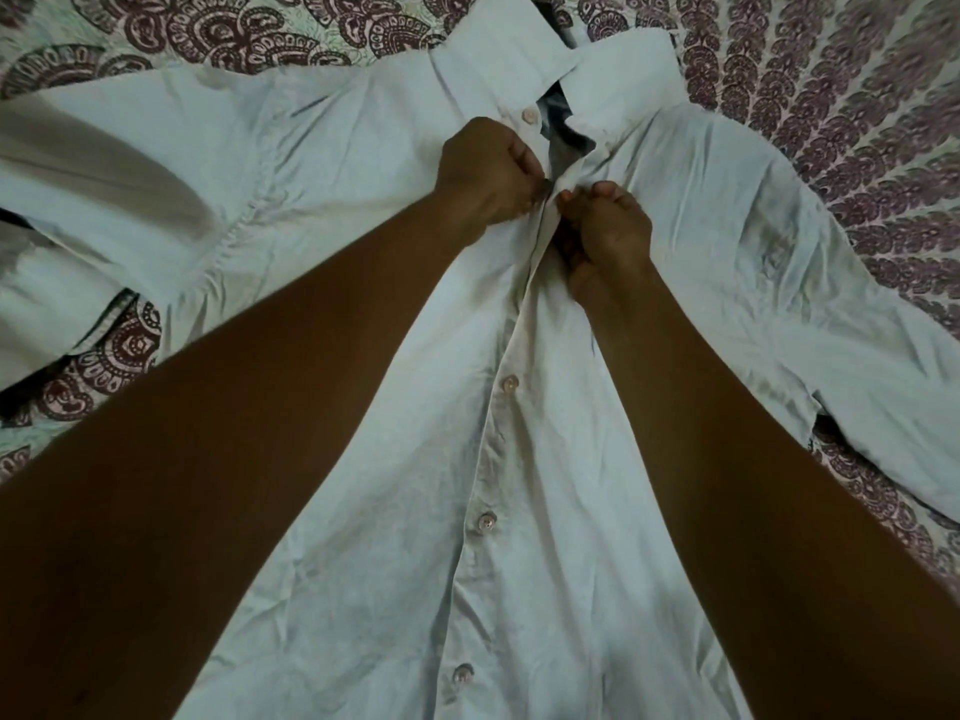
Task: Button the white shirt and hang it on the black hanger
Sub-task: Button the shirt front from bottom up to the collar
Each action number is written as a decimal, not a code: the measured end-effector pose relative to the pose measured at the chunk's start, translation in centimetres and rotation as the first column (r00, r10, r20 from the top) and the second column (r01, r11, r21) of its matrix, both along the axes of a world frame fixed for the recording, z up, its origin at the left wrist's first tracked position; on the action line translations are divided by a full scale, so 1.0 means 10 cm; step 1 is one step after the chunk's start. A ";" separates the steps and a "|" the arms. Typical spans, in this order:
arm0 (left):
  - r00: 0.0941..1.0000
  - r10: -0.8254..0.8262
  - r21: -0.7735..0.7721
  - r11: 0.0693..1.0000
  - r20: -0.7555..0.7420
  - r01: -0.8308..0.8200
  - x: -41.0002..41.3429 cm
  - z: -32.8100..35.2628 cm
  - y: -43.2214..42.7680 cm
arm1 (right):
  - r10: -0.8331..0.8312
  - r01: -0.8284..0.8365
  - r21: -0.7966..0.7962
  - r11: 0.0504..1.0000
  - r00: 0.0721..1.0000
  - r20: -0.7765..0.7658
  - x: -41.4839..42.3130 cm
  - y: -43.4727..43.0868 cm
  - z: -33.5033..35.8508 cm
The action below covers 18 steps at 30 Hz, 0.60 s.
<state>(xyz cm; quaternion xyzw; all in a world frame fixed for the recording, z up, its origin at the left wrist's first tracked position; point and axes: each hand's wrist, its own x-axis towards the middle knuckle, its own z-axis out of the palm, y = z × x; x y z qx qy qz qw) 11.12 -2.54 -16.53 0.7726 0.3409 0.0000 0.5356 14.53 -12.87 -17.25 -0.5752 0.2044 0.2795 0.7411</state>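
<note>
A white shirt [322, 163] lies front-up on a patterned bedspread, collar at the far end. Three buttons down the placket, such as the button [509, 383], look fastened. Higher up, a loose button [529, 115] sits near the open collar. My left hand [485, 171] pinches the left placket edge just below that button. My right hand [605, 241] pinches the right placket edge beside it, fingertips almost touching the left hand's. A dark shape [558, 111] shows inside the open neck; I cannot tell what it is. No black hanger is plainly in view.
The bedspread [831, 96], white with maroon paisley patterns, covers the whole surface. The shirt's sleeves spread out to the left [78, 163] and right [857, 356].
</note>
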 end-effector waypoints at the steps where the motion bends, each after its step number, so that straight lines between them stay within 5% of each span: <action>1: 1.000 -0.001 0.008 1.000 0.002 0.001 0.00 0.00 0.00 | -0.007 0.007 -0.002 1.000 1.000 0.008 0.00 0.01 -0.01; 9: 0.999 0.029 0.179 0.984 -0.016 -0.026 0.01 0.04 -0.13 | 0.040 -0.042 0.029 0.999 0.998 0.057 -0.01 -0.02 -0.03; 18: 0.992 0.039 0.015 0.999 0.116 -0.041 -0.07 -0.08 -0.13 | 0.030 -0.023 -0.066 0.998 0.995 0.099 0.02 -0.03 -0.14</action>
